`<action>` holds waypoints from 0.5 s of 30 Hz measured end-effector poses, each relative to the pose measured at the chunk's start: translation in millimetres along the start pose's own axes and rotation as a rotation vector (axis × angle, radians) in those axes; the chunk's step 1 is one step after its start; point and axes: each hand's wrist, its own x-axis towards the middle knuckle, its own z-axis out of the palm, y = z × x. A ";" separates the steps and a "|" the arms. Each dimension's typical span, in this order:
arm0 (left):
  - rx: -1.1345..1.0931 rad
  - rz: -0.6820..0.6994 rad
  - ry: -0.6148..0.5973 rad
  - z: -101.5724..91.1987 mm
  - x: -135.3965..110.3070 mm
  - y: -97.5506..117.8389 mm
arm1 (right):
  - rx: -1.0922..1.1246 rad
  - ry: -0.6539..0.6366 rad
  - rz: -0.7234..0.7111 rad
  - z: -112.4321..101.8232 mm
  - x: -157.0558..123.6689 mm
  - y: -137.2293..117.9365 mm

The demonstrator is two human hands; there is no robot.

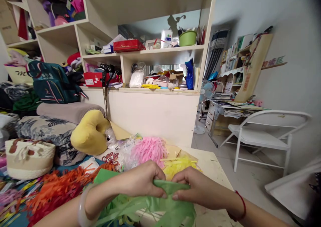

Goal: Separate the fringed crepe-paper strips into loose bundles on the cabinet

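Between my two hands stretches the upper edge of a green tissue paper fringe [150,202], its cut strips hanging down in front of me. My left hand [146,180] pinches that edge between thumb and fingers. Close beside it, my right hand [192,188] grips the same edge, thumb toward me. A flat green sheet [104,176] shows behind my left wrist. Just beyond the hands lie a pink paper pompom [150,150] and a yellow fringe bundle [179,166]. The lower part of the green fringe runs out of view.
Orange and red paper strips [62,187] spread at the left, near a woven bag [30,158] and a yellow cushion [90,133]. The pale board [209,160] ends at the right. Beyond it stand a white folding chair [260,133] and a fan [207,88]. Shelves [163,53] rise ahead.
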 end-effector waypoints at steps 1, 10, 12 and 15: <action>0.008 0.003 0.015 -0.6 -2.4 -0.6 | 0.015 0.036 0.003 4.0 -0.1 2.0; -0.081 -0.069 0.032 -0.4 -20.3 -3.4 | 0.156 0.270 -0.050 12.9 -16.2 9.8; -0.082 -0.104 0.031 2.9 -20.9 -4.5 | 0.178 0.291 -0.047 15.1 -17.3 9.3; -0.045 -0.092 0.049 5.6 -21.9 -3.9 | 0.273 0.259 -0.041 22.9 -16.1 12.9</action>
